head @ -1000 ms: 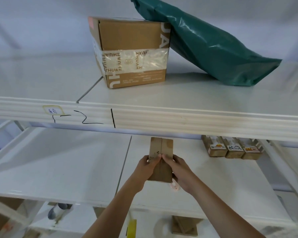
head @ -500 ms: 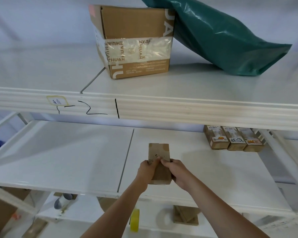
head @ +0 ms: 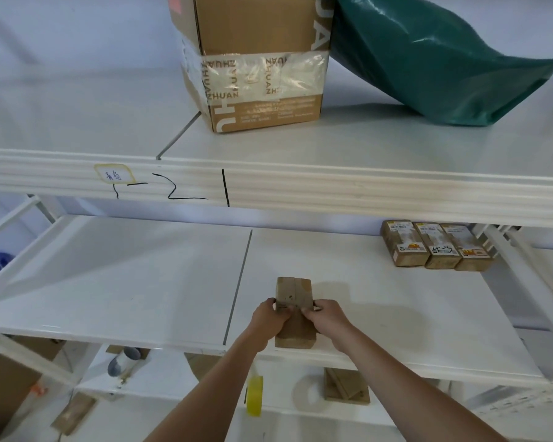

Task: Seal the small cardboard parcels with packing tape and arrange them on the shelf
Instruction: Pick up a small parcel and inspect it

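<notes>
left hand (head: 268, 320) bare, no glove | right hand (head: 328, 320) bare | forearms uncovered, no sleeves visible

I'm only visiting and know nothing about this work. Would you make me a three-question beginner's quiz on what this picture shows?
1. True or false: both hands grip the small parcel.
2. How many labelled parcels sit in a row at the right of the middle shelf?
3. What leans against the large taped box on the top shelf: A) a green bag, B) a blue bin, C) a tape roll?

Key: 1. True: the left hand and right hand hold it from either side. 2. Three. 3. A.
</notes>
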The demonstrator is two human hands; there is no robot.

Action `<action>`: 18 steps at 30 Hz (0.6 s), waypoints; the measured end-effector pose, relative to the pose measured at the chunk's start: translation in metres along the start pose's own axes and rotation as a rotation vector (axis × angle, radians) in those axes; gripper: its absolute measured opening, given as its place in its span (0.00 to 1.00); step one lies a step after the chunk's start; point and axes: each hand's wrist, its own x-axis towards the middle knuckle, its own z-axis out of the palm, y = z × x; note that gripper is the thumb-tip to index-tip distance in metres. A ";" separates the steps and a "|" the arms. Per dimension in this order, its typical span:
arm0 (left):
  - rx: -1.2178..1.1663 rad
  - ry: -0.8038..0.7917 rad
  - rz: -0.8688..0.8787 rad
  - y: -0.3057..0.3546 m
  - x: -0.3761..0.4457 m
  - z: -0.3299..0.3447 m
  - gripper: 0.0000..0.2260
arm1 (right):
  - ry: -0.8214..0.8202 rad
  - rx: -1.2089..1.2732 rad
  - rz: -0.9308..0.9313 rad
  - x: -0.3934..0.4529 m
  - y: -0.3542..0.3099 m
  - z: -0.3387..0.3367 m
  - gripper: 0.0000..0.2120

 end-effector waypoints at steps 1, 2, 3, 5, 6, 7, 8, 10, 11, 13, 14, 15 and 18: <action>-0.012 0.006 -0.006 -0.001 0.001 0.000 0.21 | 0.013 0.004 -0.004 0.000 0.000 0.001 0.16; -0.043 0.007 -0.014 -0.002 0.003 -0.001 0.22 | 0.023 0.026 -0.009 0.000 0.000 0.002 0.15; -0.095 0.004 -0.025 -0.002 0.004 -0.001 0.22 | 0.031 0.071 -0.019 -0.001 -0.001 0.001 0.15; -0.214 -0.021 -0.039 -0.002 0.004 -0.003 0.23 | 0.029 0.167 -0.020 0.000 -0.003 0.000 0.16; -0.252 -0.039 -0.037 0.000 0.003 -0.004 0.24 | 0.025 0.199 -0.009 0.001 -0.002 -0.001 0.18; -0.274 -0.063 -0.032 0.001 0.002 -0.006 0.24 | 0.016 0.221 0.014 0.003 -0.002 -0.002 0.20; -0.288 -0.084 -0.030 0.001 0.001 -0.007 0.24 | 0.003 0.249 0.037 0.003 -0.001 -0.002 0.22; -0.316 -0.106 -0.023 0.001 0.001 -0.007 0.26 | -0.016 0.314 0.061 0.004 -0.001 -0.002 0.22; -0.326 -0.109 -0.016 0.000 0.002 -0.008 0.26 | -0.019 0.333 0.061 0.004 0.000 -0.002 0.22; -0.316 -0.104 -0.001 0.000 0.003 -0.007 0.25 | -0.018 0.344 0.062 0.002 0.000 -0.001 0.22; -0.307 -0.097 0.008 0.000 0.003 -0.007 0.24 | -0.011 0.334 0.060 0.002 0.001 0.000 0.22; -0.297 -0.088 0.016 0.000 0.002 -0.006 0.23 | 0.006 0.314 0.056 0.002 0.002 0.002 0.22; -0.252 -0.039 0.028 -0.001 0.002 -0.001 0.24 | 0.051 0.227 0.048 0.002 0.001 0.005 0.21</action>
